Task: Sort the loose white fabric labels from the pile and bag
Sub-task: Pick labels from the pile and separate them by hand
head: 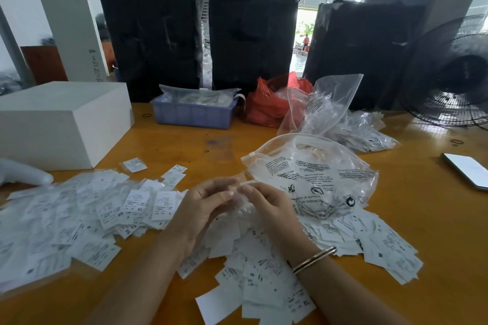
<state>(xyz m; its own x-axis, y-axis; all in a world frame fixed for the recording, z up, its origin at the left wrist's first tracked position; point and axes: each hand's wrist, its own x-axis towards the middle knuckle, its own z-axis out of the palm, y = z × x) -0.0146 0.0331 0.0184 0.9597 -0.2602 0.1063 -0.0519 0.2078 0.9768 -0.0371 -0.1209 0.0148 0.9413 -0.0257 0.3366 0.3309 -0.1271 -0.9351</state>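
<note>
Head view. Both hands meet at table centre, just above the label pile (237, 250). Left hand (203, 208) and right hand (272, 208) have fingertips pinched together on something small and pale between them; motion blur there, so whether it is one label or a thin stack, cannot tell. Neither hand is spread wide. Bangle (314, 258) on the right wrist.

Labels lie loose on the wooden table (184, 145): a broad drift to the left (79, 219) with size marks XS, XL, L readable, more under the wrists, more at right (383, 245). Clear printed bag (311, 174) sits just beyond the right hand, mouth toward the hands, resting partly on labels. Second clear bag (330, 105) stands behind it; red bag (269, 103), blue tray (195, 113), white box (60, 119), phone (467, 169) and fan (454, 74) further off.

Judgement: mid-sort, the picking and squaring-up step, most of the pile not yet sorted. Next move likely calls for reading the size mark, then laying the piece with its match without disturbing neighbours.
</note>
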